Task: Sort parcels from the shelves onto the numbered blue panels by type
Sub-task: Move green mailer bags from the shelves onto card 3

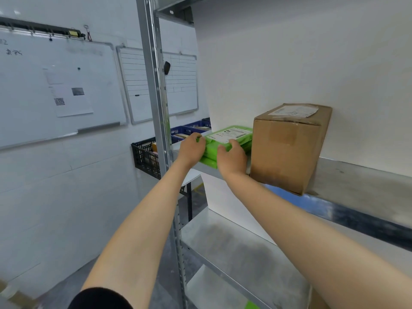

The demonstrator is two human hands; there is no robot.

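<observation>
One stack of green parcels (at least two, the top one labelled) sits at the left end of a metal shelf, just beside one cardboard box. The left hand and the right hand grip the stack's near edge. Two whiteboards hang on the white wall. The box's near corner reaches the shelf's front lip.

Head-worn view, forward and slightly down, near shelf

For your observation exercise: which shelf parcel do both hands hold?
The top green parcel, left of the brown box; left hand and right hand grip it.
</observation>
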